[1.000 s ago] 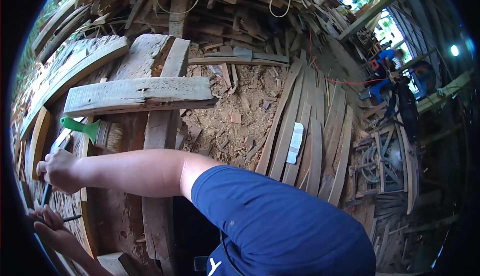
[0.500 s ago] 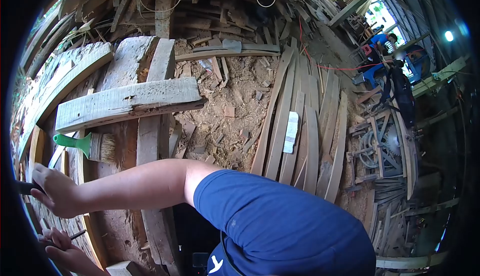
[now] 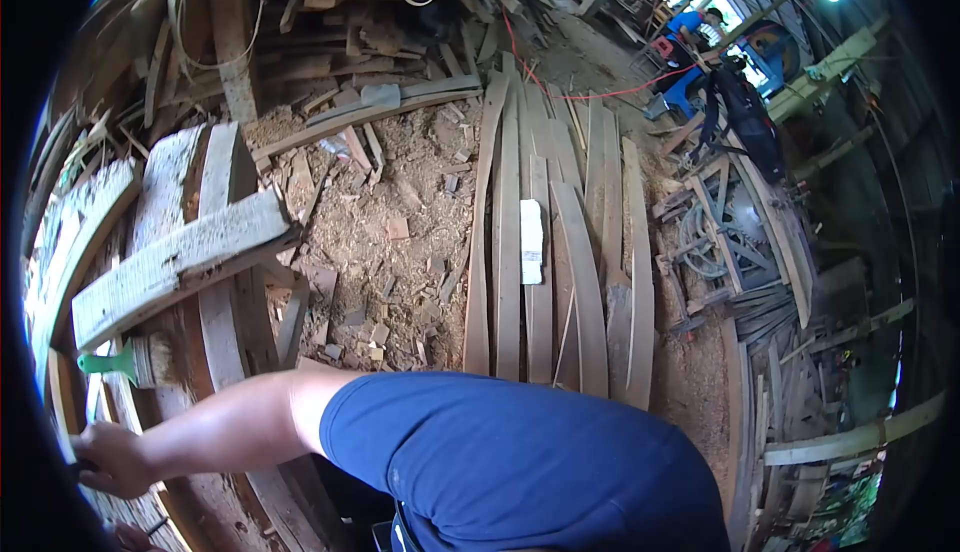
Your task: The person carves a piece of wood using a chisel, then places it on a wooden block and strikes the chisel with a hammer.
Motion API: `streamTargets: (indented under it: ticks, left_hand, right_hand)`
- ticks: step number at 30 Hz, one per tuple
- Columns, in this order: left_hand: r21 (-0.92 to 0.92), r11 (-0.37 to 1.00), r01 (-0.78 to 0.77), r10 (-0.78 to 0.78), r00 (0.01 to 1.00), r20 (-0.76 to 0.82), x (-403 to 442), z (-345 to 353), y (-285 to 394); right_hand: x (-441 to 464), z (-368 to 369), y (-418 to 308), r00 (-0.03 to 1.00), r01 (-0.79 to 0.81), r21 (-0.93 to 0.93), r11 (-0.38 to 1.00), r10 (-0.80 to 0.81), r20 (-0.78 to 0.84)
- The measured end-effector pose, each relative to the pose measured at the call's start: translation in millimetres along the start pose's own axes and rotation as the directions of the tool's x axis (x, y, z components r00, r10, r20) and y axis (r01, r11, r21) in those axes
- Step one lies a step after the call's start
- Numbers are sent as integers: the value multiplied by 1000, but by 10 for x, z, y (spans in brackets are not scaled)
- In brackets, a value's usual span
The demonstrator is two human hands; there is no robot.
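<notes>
My right hand (image 3: 112, 460) is at the left edge, fingers wrapped round a dark handle (image 3: 78, 468) whose far end is cut off by the dark rim of the view. Low in the left corner, only part of my left hand (image 3: 132, 538) shows, closed near a thin dark metal rod (image 3: 157, 526). Just above my right hand, a green-handled paintbrush (image 3: 122, 361) lies on the timber bench. A thick weathered board (image 3: 180, 264) lies across the bench beyond the brush. Beside it, at the far left, is a curved wooden piece (image 3: 88, 227).
Wood chips and sawdust cover the ground (image 3: 400, 242). Long curved planks (image 3: 507, 282) lie in the middle, with a white strip (image 3: 531, 242) on them. Scrap wood (image 3: 350, 37) is piled behind. At right stands a circular saw blade (image 3: 745, 217) in a frame. A person in blue (image 3: 687, 22) is farther back.
The view has swung right, so the bench, brush and hands sit farther left and lower. Less of my left hand shows. My right hand keeps its grip on the dark handle.
</notes>
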State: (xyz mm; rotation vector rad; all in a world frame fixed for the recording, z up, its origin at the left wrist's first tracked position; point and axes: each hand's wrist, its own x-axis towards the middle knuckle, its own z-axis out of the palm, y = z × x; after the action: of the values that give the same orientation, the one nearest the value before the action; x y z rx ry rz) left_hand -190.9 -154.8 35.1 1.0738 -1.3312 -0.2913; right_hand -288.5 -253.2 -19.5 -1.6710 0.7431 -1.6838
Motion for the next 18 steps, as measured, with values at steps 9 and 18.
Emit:
streamTargets:
  ticks: [9,18]
  left_hand:
    - [-55,998,30,-28,998,48,-78,566,15]
    - [-81,994,79,-74,995,73,-73,873,-176]
  right_hand:
    - [7,242,128,997,10,-123,992,-20,-81]
    - [115,122,203,999,-10,-125,992,3,-54]
